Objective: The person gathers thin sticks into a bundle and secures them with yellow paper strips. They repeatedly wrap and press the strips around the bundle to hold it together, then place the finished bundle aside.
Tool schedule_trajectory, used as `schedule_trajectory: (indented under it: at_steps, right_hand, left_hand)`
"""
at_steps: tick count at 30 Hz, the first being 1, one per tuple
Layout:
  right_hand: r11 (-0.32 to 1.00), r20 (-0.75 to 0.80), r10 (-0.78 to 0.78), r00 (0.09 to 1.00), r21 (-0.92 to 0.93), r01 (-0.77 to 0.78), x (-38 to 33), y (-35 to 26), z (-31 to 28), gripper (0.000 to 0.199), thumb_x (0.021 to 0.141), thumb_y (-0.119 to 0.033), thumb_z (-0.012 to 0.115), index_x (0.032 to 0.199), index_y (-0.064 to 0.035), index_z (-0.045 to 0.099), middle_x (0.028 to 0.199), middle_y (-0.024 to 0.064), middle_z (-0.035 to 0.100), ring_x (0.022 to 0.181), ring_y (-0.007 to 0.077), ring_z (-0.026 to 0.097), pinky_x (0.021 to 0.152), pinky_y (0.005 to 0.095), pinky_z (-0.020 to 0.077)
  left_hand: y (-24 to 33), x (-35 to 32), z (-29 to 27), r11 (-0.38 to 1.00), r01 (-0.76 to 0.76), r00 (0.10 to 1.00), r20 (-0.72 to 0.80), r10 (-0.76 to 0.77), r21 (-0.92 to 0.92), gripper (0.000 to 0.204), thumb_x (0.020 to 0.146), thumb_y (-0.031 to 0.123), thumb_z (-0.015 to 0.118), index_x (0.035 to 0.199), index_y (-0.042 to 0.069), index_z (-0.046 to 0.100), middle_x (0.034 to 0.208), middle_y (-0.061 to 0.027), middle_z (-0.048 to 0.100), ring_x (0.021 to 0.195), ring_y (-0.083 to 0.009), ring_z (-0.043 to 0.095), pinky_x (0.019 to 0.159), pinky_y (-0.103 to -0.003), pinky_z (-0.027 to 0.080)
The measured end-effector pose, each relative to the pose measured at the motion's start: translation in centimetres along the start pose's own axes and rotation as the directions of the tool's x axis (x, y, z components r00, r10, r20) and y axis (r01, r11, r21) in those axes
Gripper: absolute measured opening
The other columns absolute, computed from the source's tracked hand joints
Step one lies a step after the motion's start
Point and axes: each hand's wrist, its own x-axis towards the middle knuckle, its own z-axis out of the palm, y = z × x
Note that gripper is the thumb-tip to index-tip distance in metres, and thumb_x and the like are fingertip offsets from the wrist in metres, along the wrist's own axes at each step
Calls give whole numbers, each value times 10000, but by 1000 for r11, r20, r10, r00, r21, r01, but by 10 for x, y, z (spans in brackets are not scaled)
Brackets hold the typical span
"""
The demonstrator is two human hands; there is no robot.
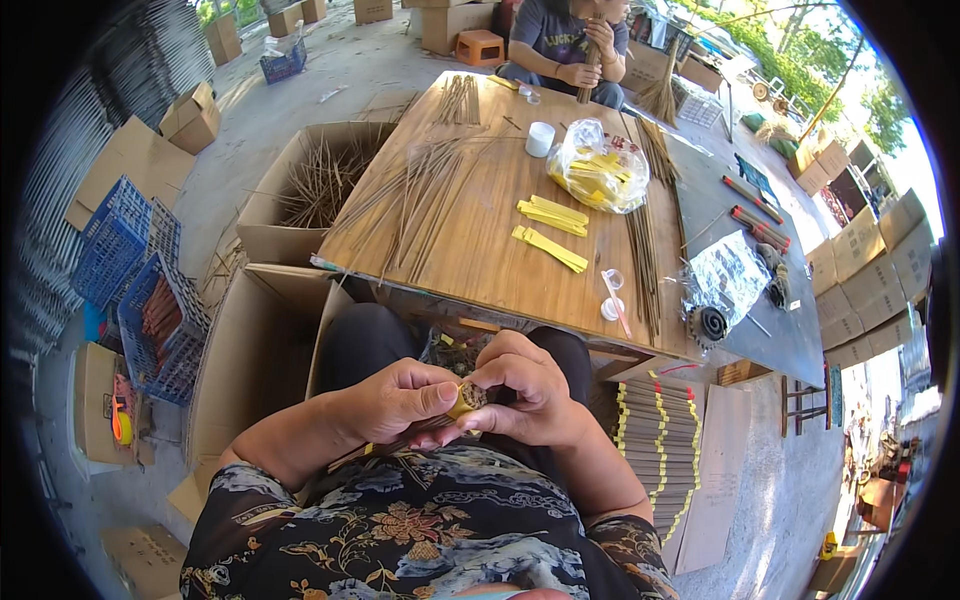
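Above my lap, my left hand [405,400] is closed round a bundle of thin brown sticks [473,396], its round end turned up toward me. A yellow paper strip [458,409] wraps that end. My right hand [528,390] pinches the same end, thumb and fingers at the strip. Most of the bundle's length is hidden under my hands. On the wooden table [470,220] ahead lie flat stacks of yellow strips [550,250], a clear plastic bag [598,170] of more strips, and loose brown sticks [410,205].
Cardboard boxes stand at the table's left, one filled with sticks [325,185]. Blue crates [165,325] are further left. Yellow-banded bundles [658,440] lie low at the right. A grey table [740,270] adjoins the wooden one. Across it, another person [570,50] holds a stick bundle.
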Motion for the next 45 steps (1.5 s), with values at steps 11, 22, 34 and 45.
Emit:
schedule_trajectory:
  at_steps: [11,22,34,45]
  right_hand:
    - [1000,-66,21,998,13,-20,-10,17,-7,285,651,-249,745,784,-60,578,747,72,538,664,219,547,545,293,433]
    - [939,-152,314,937,197,-282,-23,26,-28,367,659,-215,751,934,-40,579,804,53,577,736,155,554,653,280,459]
    - [-19,-728,563,392,-485,-874,-135,117,-126,449,779,-470,565,816,-27,628,846,169,597,812,334,558,696,408,432]
    - [468,-784,466,410,-175,-866,-121,64,-132,158,820,-153,568,905,-30,619,659,99,545,574,208,536,552,299,419]
  left_hand:
    - [-6,14,1,996,-63,993,-94,69,60,324,882,299,510,937,-17,554,822,-115,588,563,-61,495,488,-162,398]
    - [9,41,5,971,-149,939,-280,198,190,329,846,337,562,892,13,532,671,-34,529,517,-53,453,430,-155,343]
    - [45,99,4,831,-497,798,-246,551,250,289,856,307,551,908,23,546,729,-108,554,523,-107,457,442,-186,359]
    - [33,123,5,859,-454,820,-267,506,234,237,854,269,563,892,37,540,708,-87,558,536,-103,477,466,-183,382]
